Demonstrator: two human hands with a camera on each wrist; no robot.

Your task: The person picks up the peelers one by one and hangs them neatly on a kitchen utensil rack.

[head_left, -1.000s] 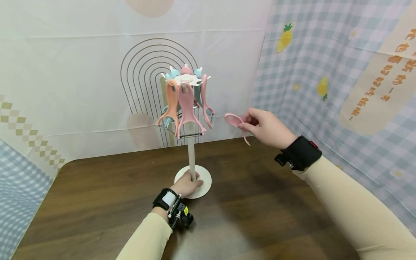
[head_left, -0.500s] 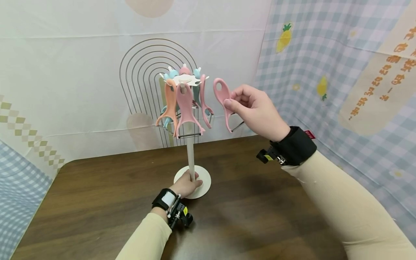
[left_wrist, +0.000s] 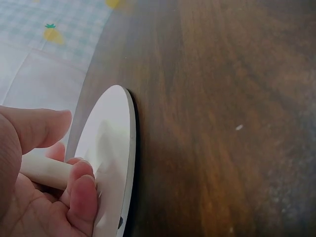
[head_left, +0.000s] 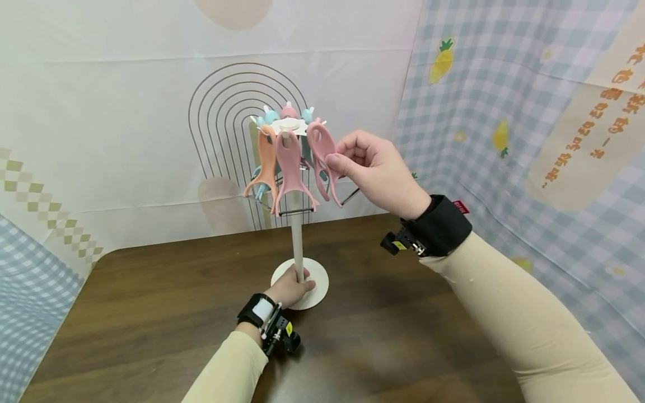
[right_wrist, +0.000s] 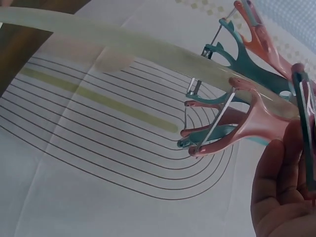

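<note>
My right hand [head_left: 380, 174] pinches a pink Y-shaped peeler [head_left: 325, 148] by its handle between thumb and fingers, at the right side of the stand's top. Its handle loop overlaps another hanging pink peeler [head_left: 321, 182]; whether it sits on a hook I cannot tell. In the right wrist view the held peeler [right_wrist: 302, 128] appears edge-on at the right border. Low down, my left hand [head_left: 287, 288] grips the white post [head_left: 297, 240] just above the round base [head_left: 318, 291]. Around the hook ring [head_left: 289, 125] hang a front pink peeler [head_left: 289, 159], an orange peeler [head_left: 266, 155] and several teal ones.
The stand is upright on a brown wooden table [head_left: 166, 313]. A white patterned cloth [head_left: 126, 140] hangs close behind it, and a blue checked cloth [head_left: 473, 101] lines the right side.
My right hand has raised the pink peeler, turned its handle upright and carried it left to the stand's top. The left hand has kept its grip on the post.
</note>
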